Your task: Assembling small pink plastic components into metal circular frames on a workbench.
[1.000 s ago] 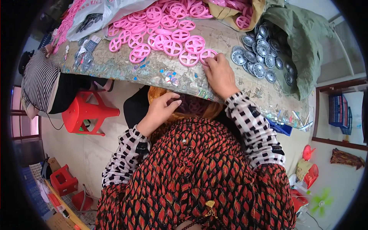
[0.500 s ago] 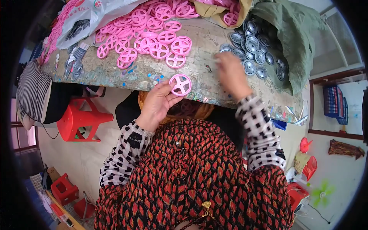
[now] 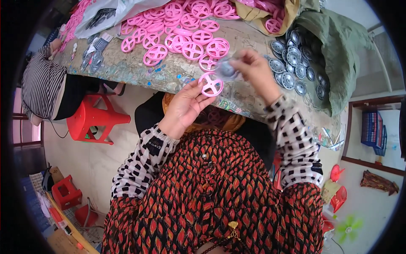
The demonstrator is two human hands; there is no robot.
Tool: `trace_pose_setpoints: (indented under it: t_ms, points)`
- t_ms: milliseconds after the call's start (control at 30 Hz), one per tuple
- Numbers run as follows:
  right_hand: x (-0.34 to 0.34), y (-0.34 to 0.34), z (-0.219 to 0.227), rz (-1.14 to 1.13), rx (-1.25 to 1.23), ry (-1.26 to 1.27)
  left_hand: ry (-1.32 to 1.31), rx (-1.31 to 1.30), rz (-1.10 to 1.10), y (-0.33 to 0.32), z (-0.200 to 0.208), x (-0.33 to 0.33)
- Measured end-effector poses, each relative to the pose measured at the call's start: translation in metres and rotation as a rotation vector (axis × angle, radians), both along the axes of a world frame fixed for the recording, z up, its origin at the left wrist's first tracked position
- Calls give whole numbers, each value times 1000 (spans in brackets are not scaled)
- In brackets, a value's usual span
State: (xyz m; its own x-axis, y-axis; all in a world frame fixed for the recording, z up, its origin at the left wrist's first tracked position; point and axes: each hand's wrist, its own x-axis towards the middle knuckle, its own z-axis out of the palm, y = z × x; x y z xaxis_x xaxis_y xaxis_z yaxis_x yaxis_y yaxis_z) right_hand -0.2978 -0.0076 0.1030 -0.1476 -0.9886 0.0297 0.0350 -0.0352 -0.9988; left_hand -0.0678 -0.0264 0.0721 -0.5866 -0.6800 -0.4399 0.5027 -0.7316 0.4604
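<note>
Near the table's front edge, my left hand [image 3: 186, 103] pinches a pink spoked ring [image 3: 211, 84] by its left side. My right hand [image 3: 255, 72] grips a grey disc [image 3: 227, 69], blurred by motion, just above and to the right of that ring. Whether disc and ring touch, I cannot tell. A heap of pink spoked rings [image 3: 192, 50] covers the table beyond my left hand. To the right of my right hand lies a pile of grey ridged discs [image 3: 293, 57], spilling from a green sack [image 3: 338, 55].
The worn table [image 3: 249, 34] ends just before my body. A brown bag [image 3: 258, 17] of pink pieces and a white plastic bag [image 3: 95, 19] stand at its far side. At left are a person in a striped top [image 3: 40, 86] and a red stool [image 3: 95, 118].
My right hand has come left from the grey pile with a disc in its fingers, close to the pink ring. My left hand still holds the ring. The whole view has shifted slightly.
</note>
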Motion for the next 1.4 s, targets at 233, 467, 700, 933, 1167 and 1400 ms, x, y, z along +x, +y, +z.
trace_pose_setpoints:
  t_ms: [233,467,700,933,1167,1400]
  points:
    - [78,39,-12,-311,-338,765,32,-135,-50,8,7,3]
    - [79,50,0,35,13,445,-64,-279,-79,14,0,14]
    - [62,36,-29,69,62,418,-342,-303,-212,23,-3,36]
    - [49,-15,-35,-107,-258,1119,-645,-779,-280,27,-20,44]
    - [67,25,-20,124,-295,704,-1185,-1854,241,7,17,24]
    - [-37,39,2,-306,-129,1388,-525,-740,-91,0,2,22]
